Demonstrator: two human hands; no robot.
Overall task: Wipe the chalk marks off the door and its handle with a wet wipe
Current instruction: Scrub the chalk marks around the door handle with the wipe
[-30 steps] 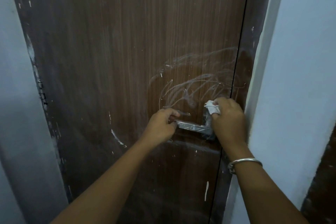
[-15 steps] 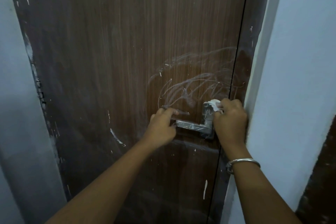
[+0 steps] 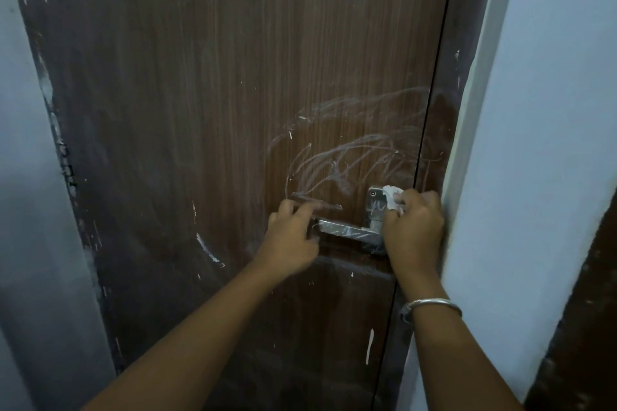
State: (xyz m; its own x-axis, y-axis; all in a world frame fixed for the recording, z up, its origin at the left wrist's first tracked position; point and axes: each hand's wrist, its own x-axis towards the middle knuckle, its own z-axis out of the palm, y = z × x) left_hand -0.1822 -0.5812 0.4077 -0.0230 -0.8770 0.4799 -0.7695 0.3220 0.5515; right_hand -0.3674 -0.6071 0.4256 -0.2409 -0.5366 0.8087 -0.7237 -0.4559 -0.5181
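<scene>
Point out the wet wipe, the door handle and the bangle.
wet wipe (image 3: 391, 196), head view, bunched white top.
door handle (image 3: 347, 231), head view, middle of the lever.
bangle (image 3: 432, 304), head view, front of band.

Single head-worn wide-angle view, facing forward and slightly downward at the door (image 3: 233, 110) from close range. Door handle (image 3: 347, 230) sits right of centre, lower-middle; wall (image 3: 551, 110) right of handle; both forearms enter from below it

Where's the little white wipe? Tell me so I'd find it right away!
Find the big brown wooden door and its silver metal lever handle. At the handle's plate, the right hand pinches a crumpled white wet wipe. It is the only soft, solid white thing there; the chalk scribbles are just faint lines.
</scene>
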